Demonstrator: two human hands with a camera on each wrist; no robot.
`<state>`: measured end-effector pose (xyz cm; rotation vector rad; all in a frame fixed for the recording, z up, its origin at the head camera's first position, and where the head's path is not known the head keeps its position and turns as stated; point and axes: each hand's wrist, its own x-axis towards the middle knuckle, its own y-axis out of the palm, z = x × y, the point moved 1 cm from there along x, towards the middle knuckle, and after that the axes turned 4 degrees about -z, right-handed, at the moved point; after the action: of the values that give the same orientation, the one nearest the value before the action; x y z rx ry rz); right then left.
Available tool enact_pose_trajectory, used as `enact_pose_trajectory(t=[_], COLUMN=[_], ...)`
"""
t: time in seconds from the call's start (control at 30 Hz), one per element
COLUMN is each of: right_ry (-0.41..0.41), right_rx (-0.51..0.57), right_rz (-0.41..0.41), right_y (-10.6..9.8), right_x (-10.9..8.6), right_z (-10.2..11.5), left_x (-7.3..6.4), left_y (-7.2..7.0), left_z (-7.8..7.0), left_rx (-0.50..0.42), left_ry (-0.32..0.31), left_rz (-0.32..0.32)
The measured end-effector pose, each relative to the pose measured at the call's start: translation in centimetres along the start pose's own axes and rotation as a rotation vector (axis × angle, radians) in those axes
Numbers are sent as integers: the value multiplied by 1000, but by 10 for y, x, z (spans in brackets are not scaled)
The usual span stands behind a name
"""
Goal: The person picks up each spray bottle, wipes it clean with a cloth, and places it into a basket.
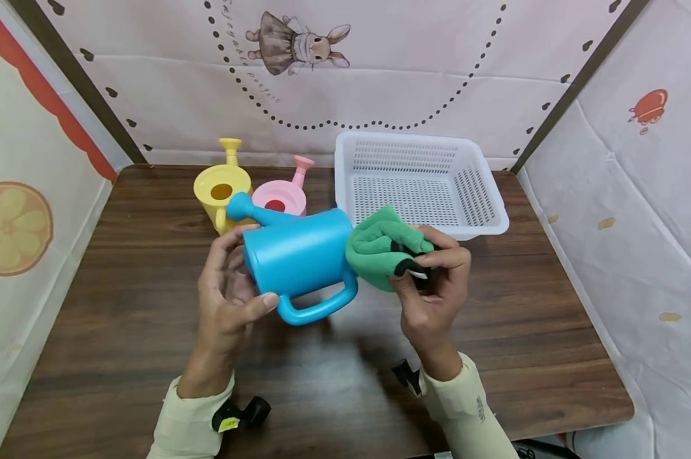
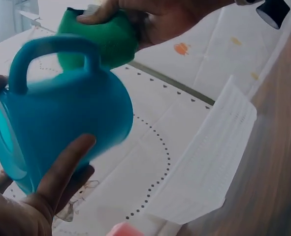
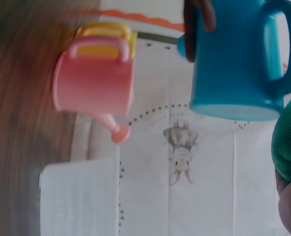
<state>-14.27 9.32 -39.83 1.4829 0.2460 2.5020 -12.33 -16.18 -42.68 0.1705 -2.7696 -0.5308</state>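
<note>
A blue watering can (image 1: 302,252) is held on its side above the table, its spout pointing left and its handle facing me. My left hand (image 1: 227,280) grips its left end, the thumb by the handle and fingers spread along the body in the left wrist view. My right hand (image 1: 437,280) pinches a folded green cloth (image 1: 380,248) with black edging. The cloth lies right at the can's base, and overlaps it in the head view. In the right wrist view the base of the can faces the cloth, which shows only partly at the edge.
Behind the blue can stand a yellow watering can (image 1: 210,188) and a pink watering can (image 1: 282,194). A white perforated basket (image 1: 489,191) sits at the back right of the brown wooden table (image 1: 529,319). Printed fabric (image 1: 408,64) hangs along the back and sides.
</note>
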Motion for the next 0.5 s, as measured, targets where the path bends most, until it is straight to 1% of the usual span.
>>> enact_pose_trajectory(t=[0.1, 0.17, 0.23, 0.27, 0.3, 0.4, 0.5], right_ry=[67, 97, 117, 124, 130, 145, 150], right_rx=[3, -7, -22, -32, -41, -49, -33], right_rz=[-51, -56, -43, -34, -24, 4, 31], right_y=[0, 0, 1, 1, 1, -1, -5], right_x=[3, 4, 3, 2, 1, -4, -8], right_z=[-2, -4, -6, -7, -7, -8, -6], left_x=[1, 1, 1, 1, 1, 2, 4], left_y=[-3, -3, -2, -1, 0, 3, 7], left_z=[0, 0, -1, -1, -2, -4, -7], left_rx=[-25, -44, -86, -113, -131, -169, -171], left_ry=[-20, -40, -61, -70, -76, -69, -59], left_rz=[81, 135, 169, 170, 158, 98, 40])
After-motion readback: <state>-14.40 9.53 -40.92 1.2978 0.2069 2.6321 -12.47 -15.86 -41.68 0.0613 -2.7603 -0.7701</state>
